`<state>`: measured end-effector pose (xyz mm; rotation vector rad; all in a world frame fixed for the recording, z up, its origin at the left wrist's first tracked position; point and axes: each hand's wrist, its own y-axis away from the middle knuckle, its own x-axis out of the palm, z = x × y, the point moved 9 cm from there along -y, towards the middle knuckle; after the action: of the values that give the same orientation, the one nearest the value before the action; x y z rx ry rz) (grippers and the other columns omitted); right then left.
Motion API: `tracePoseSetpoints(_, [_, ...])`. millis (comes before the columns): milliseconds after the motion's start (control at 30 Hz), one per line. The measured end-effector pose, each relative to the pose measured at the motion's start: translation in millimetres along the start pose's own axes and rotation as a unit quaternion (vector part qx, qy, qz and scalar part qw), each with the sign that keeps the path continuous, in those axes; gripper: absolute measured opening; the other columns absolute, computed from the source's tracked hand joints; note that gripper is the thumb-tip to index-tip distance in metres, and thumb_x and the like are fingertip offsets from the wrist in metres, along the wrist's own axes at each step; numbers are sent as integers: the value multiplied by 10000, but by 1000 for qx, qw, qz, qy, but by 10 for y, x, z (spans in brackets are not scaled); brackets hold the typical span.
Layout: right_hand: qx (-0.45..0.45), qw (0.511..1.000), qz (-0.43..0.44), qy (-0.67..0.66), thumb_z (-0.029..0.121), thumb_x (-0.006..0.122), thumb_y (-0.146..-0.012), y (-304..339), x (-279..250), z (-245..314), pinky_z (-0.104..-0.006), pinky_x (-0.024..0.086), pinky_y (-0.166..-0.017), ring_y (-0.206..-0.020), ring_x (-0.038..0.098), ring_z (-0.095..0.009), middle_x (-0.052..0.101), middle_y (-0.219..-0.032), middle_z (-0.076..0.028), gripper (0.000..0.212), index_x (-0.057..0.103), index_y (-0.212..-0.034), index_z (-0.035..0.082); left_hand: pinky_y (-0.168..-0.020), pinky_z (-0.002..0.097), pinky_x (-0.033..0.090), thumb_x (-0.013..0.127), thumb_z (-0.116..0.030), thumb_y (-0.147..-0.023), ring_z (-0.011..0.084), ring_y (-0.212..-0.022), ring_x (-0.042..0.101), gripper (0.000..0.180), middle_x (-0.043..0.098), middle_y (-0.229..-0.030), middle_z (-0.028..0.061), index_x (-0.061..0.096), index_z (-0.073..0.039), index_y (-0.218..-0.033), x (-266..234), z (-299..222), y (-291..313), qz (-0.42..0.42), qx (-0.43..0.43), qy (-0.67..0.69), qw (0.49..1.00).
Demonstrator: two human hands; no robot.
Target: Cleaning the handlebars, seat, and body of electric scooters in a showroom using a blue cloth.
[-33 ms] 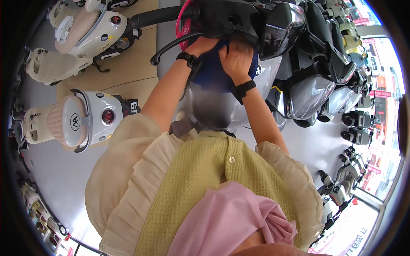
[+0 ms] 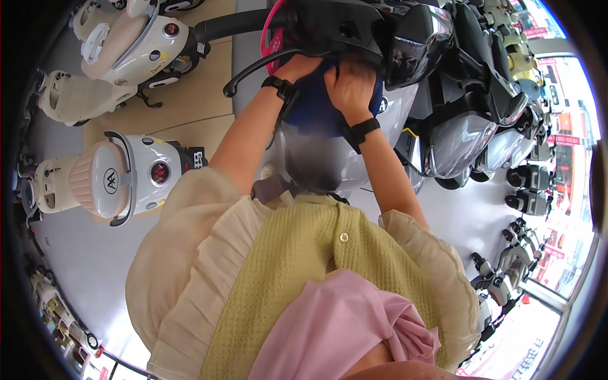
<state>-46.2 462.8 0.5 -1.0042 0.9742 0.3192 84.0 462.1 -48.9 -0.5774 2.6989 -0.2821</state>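
Note:
A dark blue cloth (image 2: 313,104) lies bunched against the front of a grey electric scooter (image 2: 316,155), just below its black handlebar (image 2: 335,31). My right hand (image 2: 352,88) is closed over the cloth's right part, knuckles up and fingers curled out of sight. At the cloth's upper left, my left hand (image 2: 303,66) reaches in under the handlebar. Its fingers are hidden there by the handlebar and the cloth. A black brake lever (image 2: 256,66) sticks out to the left above my left wrist. Each wrist wears a black band.
Cream scooters (image 2: 136,174) stand on the left, some on a tan mat (image 2: 209,95). Close on the right is a row of dark grey scooters (image 2: 462,136). A black mirror or display housing (image 2: 421,44) juts out above my right hand. Windows (image 2: 570,171) line the far right.

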Motion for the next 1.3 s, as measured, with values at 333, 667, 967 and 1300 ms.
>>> tracePoseSetpoints(333, [-56,995,-80,23,310,582,-824,35,-111,144,-496,389,-947,-1000,587,-336,660,-1024,-129,324,671,-1040,85,-976,360,428,428,-376,-1017,275,-1176,554,463,623,-1220,191,600,5,-1215,-93,561,266,-121,-88,87,985])
tracePoseSetpoints(667, [-138,987,-48,70,269,599,-832,496,-202,588,-582,289,-1087,-1261,455,-326,550,-1259,-149,538,544,-1347,124,-1126,318,282,226,-589,-1020,269,-1378,374,780,402,-1493,158,299,25,-1496,514,1993,1917,-124,-321,169,923])
tracePoseSetpoints(967, [-263,954,135,42,242,611,-826,1764,231,710,-499,304,-1111,-1339,417,-262,563,-1278,-93,513,574,-1311,79,-1164,454,202,274,-578,-1001,362,-1422,234,766,241,-1544,222,178,-51,-1547,816,1842,2745,46,-486,224,844])
tracePoseSetpoints(1300, [-95,985,147,-3,225,615,-819,2825,-9,-221,-528,276,-1122,-1273,440,-347,546,-1267,-121,469,584,-1268,92,-1156,582,155,407,-486,-986,548,-1419,96,762,90,-1507,420,185,4,-1527,1465,758,2785,422,-241,-372,791])
